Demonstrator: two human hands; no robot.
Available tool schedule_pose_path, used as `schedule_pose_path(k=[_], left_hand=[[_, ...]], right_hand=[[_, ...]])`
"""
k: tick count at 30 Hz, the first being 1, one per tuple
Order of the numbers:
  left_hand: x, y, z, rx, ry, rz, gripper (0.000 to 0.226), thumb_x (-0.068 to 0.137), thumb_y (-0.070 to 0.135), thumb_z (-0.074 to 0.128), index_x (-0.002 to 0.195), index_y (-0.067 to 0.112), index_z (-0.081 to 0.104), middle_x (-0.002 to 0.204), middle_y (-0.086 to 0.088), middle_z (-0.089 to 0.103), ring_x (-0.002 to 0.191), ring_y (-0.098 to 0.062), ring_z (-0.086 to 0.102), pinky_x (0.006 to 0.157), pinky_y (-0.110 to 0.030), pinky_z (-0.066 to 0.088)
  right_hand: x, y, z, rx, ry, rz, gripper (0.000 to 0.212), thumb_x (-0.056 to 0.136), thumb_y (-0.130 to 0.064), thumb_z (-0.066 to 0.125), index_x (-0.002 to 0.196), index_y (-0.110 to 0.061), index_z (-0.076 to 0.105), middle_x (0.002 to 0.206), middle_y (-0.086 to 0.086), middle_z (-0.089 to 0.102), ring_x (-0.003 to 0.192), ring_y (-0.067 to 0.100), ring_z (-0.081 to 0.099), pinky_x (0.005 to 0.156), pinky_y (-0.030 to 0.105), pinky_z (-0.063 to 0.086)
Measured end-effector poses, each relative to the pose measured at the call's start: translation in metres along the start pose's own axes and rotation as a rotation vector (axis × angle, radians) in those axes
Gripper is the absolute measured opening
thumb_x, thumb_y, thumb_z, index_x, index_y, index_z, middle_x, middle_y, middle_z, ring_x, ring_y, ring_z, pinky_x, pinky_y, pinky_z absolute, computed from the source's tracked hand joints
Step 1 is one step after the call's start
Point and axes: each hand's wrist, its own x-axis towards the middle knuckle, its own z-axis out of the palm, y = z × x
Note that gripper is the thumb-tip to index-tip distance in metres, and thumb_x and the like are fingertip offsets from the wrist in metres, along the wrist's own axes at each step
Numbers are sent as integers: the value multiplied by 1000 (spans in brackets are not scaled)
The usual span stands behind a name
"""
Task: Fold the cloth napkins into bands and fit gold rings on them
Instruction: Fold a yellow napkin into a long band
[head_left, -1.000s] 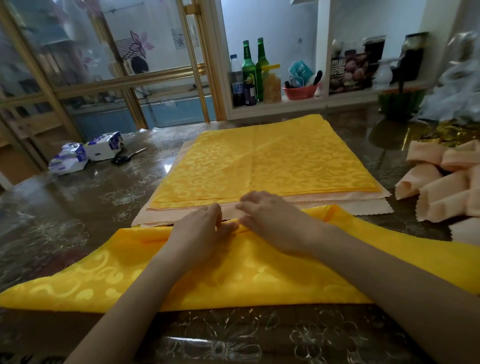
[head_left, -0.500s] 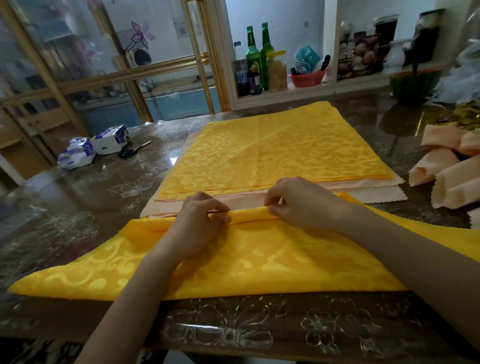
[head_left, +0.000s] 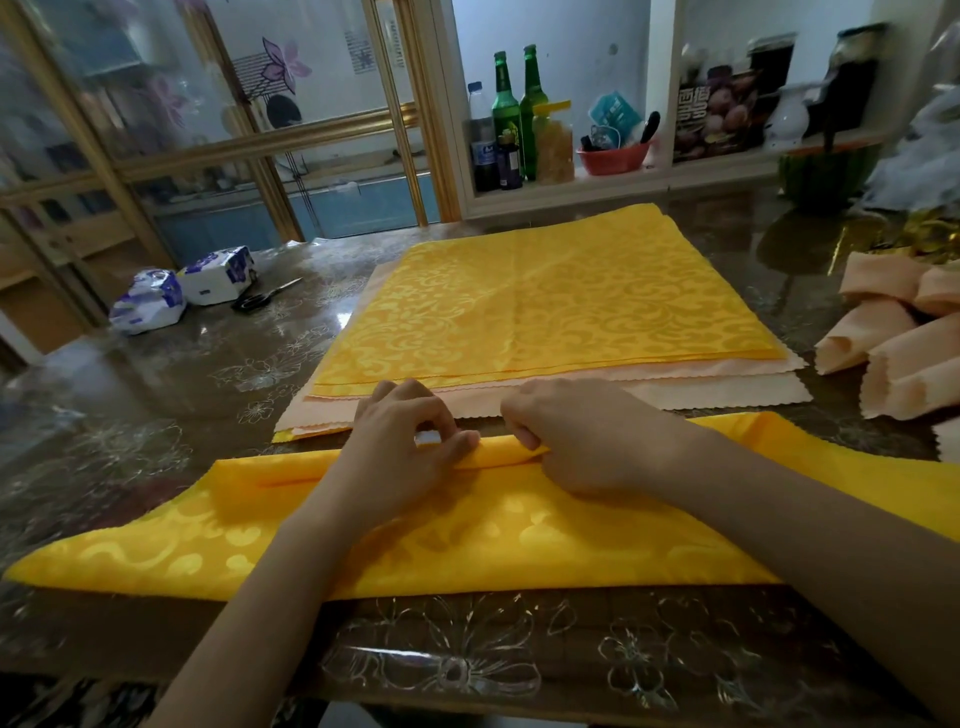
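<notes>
Head: yellow napkin (head_left: 519, 545) on glossy floral table (head_left: 156, 415); glass doors (head_left: 171, 130) behind.

- A long yellow damask napkin band (head_left: 467, 545) lies across the near edge of the glossy flower-printed table (head_left: 156, 415).
- The left hand (head_left: 400, 457) and right hand (head_left: 587, 436) grip its far fold, side by side at the middle.
- Just behind it lies a flat stack of yellow and peach napkins (head_left: 545, 301).
- Right of the stack lie rolled peach napkins (head_left: 893, 353).
- Far left lie white-and-blue tissue packs (head_left: 182, 291), with black-handled scissors (head_left: 265, 296) beside them.
</notes>
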Motion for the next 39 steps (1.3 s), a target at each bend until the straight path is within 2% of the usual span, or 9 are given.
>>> schedule_pose_path(k=[2,4,8,11,14,17,27,33,39], left_hand=[[0,-1,2,62,-55,2,3,90,34,57,92,35,54,108,15,46,112,-10,30,91,-24,19],[-1,-2,4,106,-120,2,24,95,35,47,119,35,50,122,17,40,121,-3,19,89,-20,12],[-2,-5,9,232,-194,-6,41,100,39,31,140,35,33,148,15,25,135,-1,1,101,-19,-3],[-3,-5,11,334,-316,-55,47,101,40,19,148,33,15,157,11,0,142,-7,-16,111,-28,-14],[-2,-4,10,377,-454,-65,50,102,38,11,148,29,-6,156,6,-19,140,-10,-26,115,-34,-17],[-1,-7,11,430,-509,-41,58,95,48,2,147,26,-14,154,3,-25,138,-13,-31,115,-39,-16],[-2,-7,9,299,-443,-97,54,102,40,16,149,27,-8,157,4,-16,141,-11,-22,114,-36,-13],[-2,-11,7,240,-421,-71,51,101,44,16,150,31,6,158,5,-9,140,-13,-27,109,-42,-26],[-8,-16,-5,-10,-250,-56,32,100,26,40,128,29,53,149,9,33,145,-15,4,116,-36,3]], right_hand=[[-2,2,-4,8,-83,7,17,81,-11,56,90,-20,44,102,-3,53,87,16,48,69,32,40],[-3,4,-8,125,-161,55,12,80,-20,59,91,-18,53,93,-1,59,83,18,53,69,36,44],[5,-3,5,152,131,179,23,92,-37,48,82,-18,53,90,1,60,86,21,54,66,33,39],[11,-11,25,23,242,54,29,97,-35,42,114,-14,53,120,7,51,115,23,45,93,34,35],[10,-15,32,130,47,-38,56,98,-42,38,145,-14,26,151,4,24,139,19,21,113,30,14],[6,-15,37,137,-130,-32,68,99,-49,26,151,-17,-4,159,-1,-9,145,11,-6,116,25,-3],[-12,-9,31,58,-238,73,78,91,-64,16,148,-22,-17,156,-5,-22,142,7,-19,111,24,-13],[-49,17,25,93,-259,186,81,82,-67,5,148,-24,-15,156,-8,-20,142,4,-17,111,22,-13],[-50,17,20,287,-29,247,48,102,-37,27,147,-21,29,156,-4,21,143,12,17,116,28,11]])
